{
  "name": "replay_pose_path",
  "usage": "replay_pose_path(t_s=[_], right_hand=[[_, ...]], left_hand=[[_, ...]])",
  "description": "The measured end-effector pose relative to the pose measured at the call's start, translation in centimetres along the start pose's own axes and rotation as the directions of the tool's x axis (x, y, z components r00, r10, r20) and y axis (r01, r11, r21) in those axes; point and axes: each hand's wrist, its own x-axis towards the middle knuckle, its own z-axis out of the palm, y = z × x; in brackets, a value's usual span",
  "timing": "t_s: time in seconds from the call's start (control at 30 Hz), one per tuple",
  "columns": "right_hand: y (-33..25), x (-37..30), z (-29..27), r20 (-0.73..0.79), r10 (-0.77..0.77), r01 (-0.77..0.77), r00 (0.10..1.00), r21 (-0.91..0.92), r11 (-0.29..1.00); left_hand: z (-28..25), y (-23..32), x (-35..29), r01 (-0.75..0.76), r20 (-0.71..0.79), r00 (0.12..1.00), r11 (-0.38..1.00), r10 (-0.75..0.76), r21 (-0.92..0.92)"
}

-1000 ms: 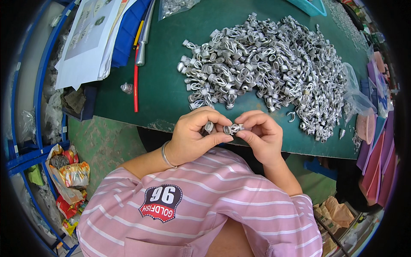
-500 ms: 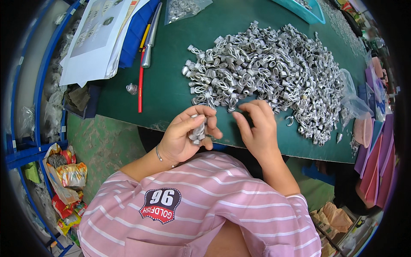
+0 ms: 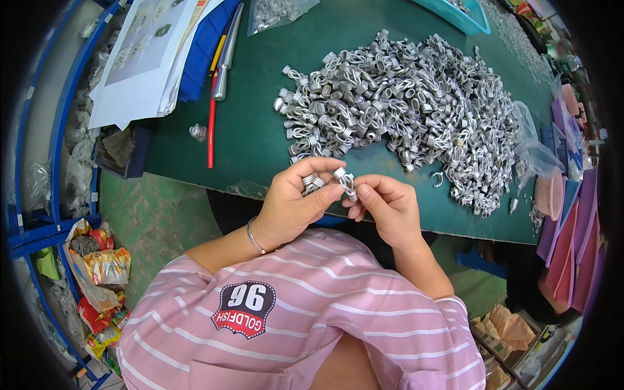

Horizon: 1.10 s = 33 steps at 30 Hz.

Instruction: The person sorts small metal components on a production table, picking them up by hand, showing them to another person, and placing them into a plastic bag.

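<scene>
Far left: blue metal shelf frame with crumpled snack wrappers wedged at its foot, beside the green floor.
Table, left end: a stack of white printed sheets lies on a blue folder; beside it a red pencil-like rod and a grey metal tool lie lengthwise on the green table. A small silvery fitting sits just left of the red rod.
Table, top: a clear bag of small metal parts lies near the far edge.
Left hand: closed, thumb and forefinger pinching the metal clip, with a spare ribbed silver piece tucked under its curled fingers; a thin bangle circles the wrist.
Metal clip: a small silvery looped part, held between both hands, over the table's near edge, just in front of the heap.
Right hand: closed, fingertips gripping the same clip from the right side.
Heap: a wide pile of silvery looped clips covers the middle of the table, well beyond the hands; a few loose ones are strewn at its right edge.
Right end: a clear plastic bag touches the heap; a teal tray sits at the far corner; pink and purple sheets stand along the table's side.
Below: the person's pink striped shirt.
</scene>
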Motion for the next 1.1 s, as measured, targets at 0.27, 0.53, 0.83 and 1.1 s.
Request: replay_pose_path(t_s=[0.27, 0.53, 0.83, 1.1], right_hand=[[0.1, -0.5, -0.2, 0.009, -0.017, 0.015, 1.000, 0.197, 0.980], [1.5, -0.6, 0.0, -0.079, -0.438, 0.427, 0.896, -0.120, 0.896], [0.7, -1.0, 1.1, -0.054, -0.767, 0.722, 0.639, -0.302, 0.623], [-1.8, 1.0, 2.0, 0.438, -0.578, 0.705, 0.688, -0.590, 0.392]], left_hand=[[-0.3, -0.2, -0.1, 0.033, 0.010, 0.999, 0.998, -0.033, -0.059], [0.1, -0.2, 0.1, -0.354, 0.179, 0.934, 0.864, 0.308, 0.359], [-0.6, -0.4, -0.1, 0.148, 0.135, 0.982, 0.981, -0.131, -0.126], [-4.6, 0.3, -3.2, 0.397, 0.240, 0.917, 0.795, -0.319, -0.459]])
